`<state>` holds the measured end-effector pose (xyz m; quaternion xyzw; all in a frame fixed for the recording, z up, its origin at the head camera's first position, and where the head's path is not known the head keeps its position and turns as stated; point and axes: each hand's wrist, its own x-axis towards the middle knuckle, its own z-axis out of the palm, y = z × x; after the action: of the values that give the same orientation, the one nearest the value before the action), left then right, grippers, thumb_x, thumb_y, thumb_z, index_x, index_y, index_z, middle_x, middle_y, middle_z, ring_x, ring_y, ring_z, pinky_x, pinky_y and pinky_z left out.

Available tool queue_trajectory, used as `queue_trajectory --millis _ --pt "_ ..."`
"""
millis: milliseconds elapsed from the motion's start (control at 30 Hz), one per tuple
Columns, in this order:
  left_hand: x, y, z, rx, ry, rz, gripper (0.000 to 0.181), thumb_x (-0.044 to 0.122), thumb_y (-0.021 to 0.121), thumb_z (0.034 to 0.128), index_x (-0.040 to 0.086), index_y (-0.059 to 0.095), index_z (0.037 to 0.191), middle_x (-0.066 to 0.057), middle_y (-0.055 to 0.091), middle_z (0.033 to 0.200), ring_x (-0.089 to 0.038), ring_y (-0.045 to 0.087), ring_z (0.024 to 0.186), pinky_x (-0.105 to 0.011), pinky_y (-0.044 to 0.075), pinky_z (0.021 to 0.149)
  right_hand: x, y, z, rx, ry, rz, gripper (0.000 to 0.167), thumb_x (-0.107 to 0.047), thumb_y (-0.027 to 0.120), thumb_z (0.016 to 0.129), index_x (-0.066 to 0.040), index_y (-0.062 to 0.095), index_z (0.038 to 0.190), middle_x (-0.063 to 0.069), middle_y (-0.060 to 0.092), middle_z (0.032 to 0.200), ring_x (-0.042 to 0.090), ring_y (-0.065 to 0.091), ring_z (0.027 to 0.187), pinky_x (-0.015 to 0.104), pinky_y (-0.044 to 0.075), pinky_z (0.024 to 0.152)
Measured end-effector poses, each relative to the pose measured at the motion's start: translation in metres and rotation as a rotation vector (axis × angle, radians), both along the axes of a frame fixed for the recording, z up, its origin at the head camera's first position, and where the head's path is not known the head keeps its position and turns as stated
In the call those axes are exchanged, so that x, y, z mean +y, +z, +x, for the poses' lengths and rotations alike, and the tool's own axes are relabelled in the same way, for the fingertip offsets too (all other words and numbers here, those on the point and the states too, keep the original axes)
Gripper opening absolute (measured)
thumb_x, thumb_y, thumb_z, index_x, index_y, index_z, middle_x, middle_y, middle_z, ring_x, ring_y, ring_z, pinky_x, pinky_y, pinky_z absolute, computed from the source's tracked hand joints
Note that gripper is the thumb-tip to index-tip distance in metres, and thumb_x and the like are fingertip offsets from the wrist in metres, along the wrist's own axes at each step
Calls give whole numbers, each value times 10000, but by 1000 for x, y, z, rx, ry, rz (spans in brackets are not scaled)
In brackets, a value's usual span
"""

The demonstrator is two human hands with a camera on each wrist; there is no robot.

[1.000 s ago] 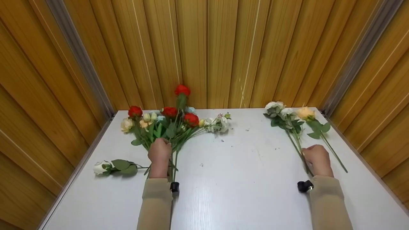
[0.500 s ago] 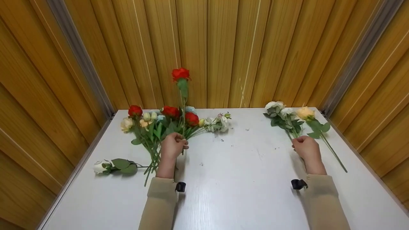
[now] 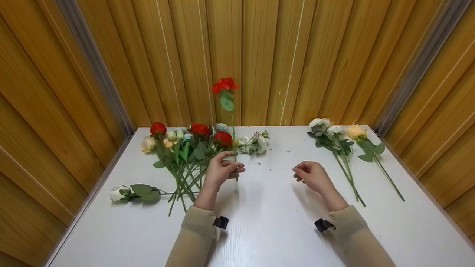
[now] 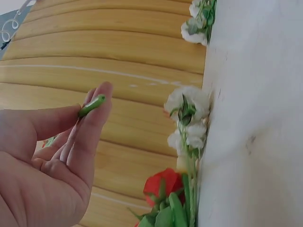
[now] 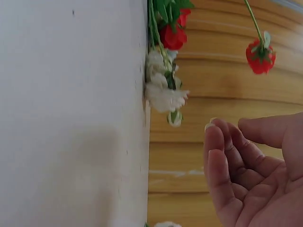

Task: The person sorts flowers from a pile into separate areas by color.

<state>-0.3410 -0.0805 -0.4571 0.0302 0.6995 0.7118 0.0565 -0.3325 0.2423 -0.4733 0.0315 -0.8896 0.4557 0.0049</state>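
Note:
My left hand (image 3: 219, 171) pinches the green stem of a red rose (image 3: 224, 85), which stands upright above the table. In the left wrist view the stem's cut end (image 4: 98, 101) pokes out between thumb and fingers. The rose's bloom (image 5: 260, 57) also shows in the right wrist view. My right hand (image 3: 313, 177) is over the middle right of the table, fingers loosely bent and holding nothing. Behind and left of my left hand lies a heap of mixed flowers (image 3: 199, 151) with crossing stems, including other red roses (image 3: 223, 138).
A single white rose (image 3: 119, 193) lies at the left, its stem pointing towards the heap. White flowers (image 3: 320, 125) and a peach rose (image 3: 355, 132) lie at the back right of the white table (image 3: 267, 222). Wood-look panels (image 3: 256, 55) enclose the back and sides.
My left hand has lifted the red rose out of the heap and moved it right. My right hand has left the white flowers' stems and moved left, towards the middle.

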Motion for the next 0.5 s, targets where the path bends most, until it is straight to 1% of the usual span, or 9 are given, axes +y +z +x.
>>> queue_trajectory --millis 100,167,233,367,433,500 --pt "9 -1 3 -15 -41 8 360 -20 648 977 -9 567 1327 -204 765 1106 -257 794 928 -404 646 809 -18 -2 7 -17 46 -43 256 -194 640 1027 47 707 1081 111 760 897 140 708 765 281 562 692" --pt "16 -2 5 -12 -71 4 319 -31 650 970 -24 588 1284 -203 761 1108 -262 792 941 -402 646 811 -27 -4 11 -22 81 -76 250 -192 643 1026 45 713 1070 102 762 892 133 708 758 301 576 699" --pt "23 -4 7 -6 -98 -5 287 -37 652 967 -35 601 1249 -201 768 1089 -260 792 944 -394 645 813 -36 -6 15 -28 126 -120 267 -194 648 1024 60 710 1076 113 767 900 123 711 760 315 588 704" --pt "36 -8 11 10 -151 8 264 -38 666 959 -65 606 1215 -206 777 1053 -262 792 948 -391 642 826 -55 -10 26 -56 258 -205 329 -210 650 1026 96 694 1138 182 780 991 151 747 826 334 605 735" --pt "42 -10 13 23 -171 13 258 -40 672 956 -73 608 1204 -211 777 1046 -268 791 950 -394 641 829 -65 -14 31 -79 304 -236 343 -214 655 1023 98 695 1160 196 782 1025 149 758 846 329 611 752" --pt "46 -12 14 27 -188 17 241 -40 681 950 -60 623 1183 -210 778 1041 -269 791 952 -394 641 828 -74 -18 35 -87 333 -261 338 -191 664 1015 115 695 1156 206 783 1019 129 755 825 332 620 758"
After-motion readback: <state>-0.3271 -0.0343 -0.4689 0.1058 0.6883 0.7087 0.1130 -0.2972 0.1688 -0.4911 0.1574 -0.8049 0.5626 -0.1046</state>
